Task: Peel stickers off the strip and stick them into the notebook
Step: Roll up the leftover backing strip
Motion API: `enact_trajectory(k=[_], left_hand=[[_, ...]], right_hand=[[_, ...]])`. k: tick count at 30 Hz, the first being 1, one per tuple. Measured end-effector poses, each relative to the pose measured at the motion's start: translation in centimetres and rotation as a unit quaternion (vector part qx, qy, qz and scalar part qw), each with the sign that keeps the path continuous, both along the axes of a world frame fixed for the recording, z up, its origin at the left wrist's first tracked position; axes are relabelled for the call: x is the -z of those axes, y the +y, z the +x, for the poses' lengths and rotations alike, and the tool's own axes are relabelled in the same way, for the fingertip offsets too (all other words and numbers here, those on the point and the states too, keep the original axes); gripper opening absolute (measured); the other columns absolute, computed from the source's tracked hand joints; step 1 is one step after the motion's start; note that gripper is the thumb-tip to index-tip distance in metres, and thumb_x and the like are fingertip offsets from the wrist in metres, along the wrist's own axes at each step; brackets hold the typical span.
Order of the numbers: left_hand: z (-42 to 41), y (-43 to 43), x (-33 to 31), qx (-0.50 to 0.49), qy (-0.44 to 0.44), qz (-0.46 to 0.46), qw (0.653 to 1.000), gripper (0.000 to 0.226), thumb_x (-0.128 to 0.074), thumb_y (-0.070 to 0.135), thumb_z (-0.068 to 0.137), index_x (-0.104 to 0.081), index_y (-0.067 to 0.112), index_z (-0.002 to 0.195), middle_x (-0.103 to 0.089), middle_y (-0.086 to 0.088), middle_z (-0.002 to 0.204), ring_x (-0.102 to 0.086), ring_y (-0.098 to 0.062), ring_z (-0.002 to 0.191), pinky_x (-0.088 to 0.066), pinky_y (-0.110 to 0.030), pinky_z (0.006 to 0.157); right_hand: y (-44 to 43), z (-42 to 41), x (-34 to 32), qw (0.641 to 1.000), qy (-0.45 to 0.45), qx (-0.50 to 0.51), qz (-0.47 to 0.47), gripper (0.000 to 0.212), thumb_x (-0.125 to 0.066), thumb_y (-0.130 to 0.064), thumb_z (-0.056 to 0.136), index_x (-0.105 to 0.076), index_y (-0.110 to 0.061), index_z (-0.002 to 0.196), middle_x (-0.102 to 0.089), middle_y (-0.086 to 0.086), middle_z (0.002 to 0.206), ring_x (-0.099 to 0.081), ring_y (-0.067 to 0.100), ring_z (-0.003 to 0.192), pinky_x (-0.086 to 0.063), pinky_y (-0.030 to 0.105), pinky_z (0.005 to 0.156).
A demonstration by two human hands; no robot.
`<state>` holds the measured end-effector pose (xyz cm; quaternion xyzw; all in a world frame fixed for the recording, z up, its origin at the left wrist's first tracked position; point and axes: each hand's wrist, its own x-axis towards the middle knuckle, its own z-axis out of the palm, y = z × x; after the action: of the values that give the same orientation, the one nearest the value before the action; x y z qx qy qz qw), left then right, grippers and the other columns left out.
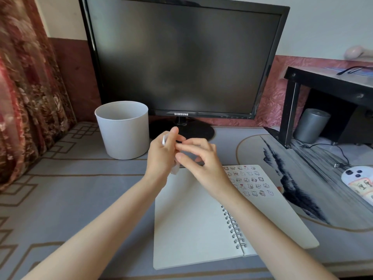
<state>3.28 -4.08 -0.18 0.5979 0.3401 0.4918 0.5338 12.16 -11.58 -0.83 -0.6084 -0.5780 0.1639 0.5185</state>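
An open spiral notebook (187, 219) lies on the desk in front of me, its left page blank. Its right page (250, 182) carries several small cartoon stickers in rows. Above the notebook's top edge my left hand (163, 156) holds a white sticker strip (175, 169); one end shows above the fingers and the other hangs below the palm. My right hand (199, 156) meets the left one, its thumb and forefinger pinching at the strip near the left fingertips. What lies between those fingertips is too small to tell.
A white plastic bin (124, 130) stands left of the hands, in front of a dark Samsung monitor (181, 57). A phone (361, 178) lies at the right on a printed mat (302, 178). A black shelf (331, 81) and a grey speaker (310, 126) sit at the far right.
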Motion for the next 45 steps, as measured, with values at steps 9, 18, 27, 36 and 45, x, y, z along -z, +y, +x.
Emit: enact_trajectory(k=[9, 18, 27, 36, 45], left_hand=[[0.0, 0.2, 0.5, 0.002, -0.040, -0.048, 0.998, 0.034, -0.043, 0.039, 0.099, -0.059, 0.018, 0.078, -0.042, 0.001, 0.071, -0.044, -0.016, 0.062, -0.037, -0.027, 0.054], [-0.2, -0.6, 0.5, 0.104, -0.055, -0.088, 0.989, 0.051, -0.024, 0.047, 0.101, -0.052, 0.007, 0.085, -0.054, -0.015, 0.074, -0.047, -0.022, 0.055, -0.044, -0.017, 0.048], [-1.4, 0.2, 0.7, 0.062, -0.084, -0.083, 0.991, 0.029, -0.033, 0.017, 0.103, -0.061, 0.019, 0.114, -0.047, -0.007, 0.083, -0.046, -0.016, 0.070, -0.043, -0.021, 0.055], [-1.4, -0.3, 0.2, 0.043, -0.131, -0.115, 0.984, 0.038, -0.031, -0.002, 0.094, -0.056, 0.022, 0.111, -0.053, -0.002, 0.103, -0.052, -0.012, 0.068, -0.042, -0.026, 0.050], [-1.3, -0.1, 1.4, 0.043, -0.112, -0.073, 0.990, 0.031, -0.031, -0.004, 0.091, -0.053, 0.015, 0.103, -0.049, -0.002, 0.081, -0.051, -0.014, 0.065, -0.041, -0.026, 0.051]], right_hand=[[0.2, -0.7, -0.1, 0.993, 0.113, -0.034, 0.027, 0.016, -0.072, 0.000, 0.078, -0.067, -0.014, 0.084, -0.065, 0.006, 0.077, -0.062, 0.026, 0.070, -0.054, 0.030, 0.058], [2.4, -1.8, 0.6, 0.984, 0.104, 0.084, 0.122, 0.006, -0.072, -0.004, 0.078, -0.072, -0.009, 0.077, -0.069, 0.003, 0.081, -0.065, 0.022, 0.080, -0.054, 0.037, 0.074], [1.4, -0.8, 2.0, 0.989, -0.108, 0.078, 0.062, 0.038, -0.059, -0.035, 0.084, -0.063, -0.032, 0.122, -0.051, -0.009, 0.112, -0.035, 0.011, 0.105, -0.026, 0.007, 0.095], [0.8, -1.4, 0.8, 0.994, 0.108, 0.005, 0.011, 0.034, -0.080, -0.011, 0.073, -0.058, -0.021, 0.097, -0.063, 0.005, 0.086, -0.067, 0.023, 0.072, -0.057, 0.038, 0.060], [1.1, -1.8, 0.2, 0.956, 0.292, -0.009, 0.029, 0.020, -0.068, 0.010, 0.077, -0.063, 0.000, 0.094, -0.068, 0.009, 0.074, -0.066, 0.011, 0.055, -0.052, 0.019, 0.052]])
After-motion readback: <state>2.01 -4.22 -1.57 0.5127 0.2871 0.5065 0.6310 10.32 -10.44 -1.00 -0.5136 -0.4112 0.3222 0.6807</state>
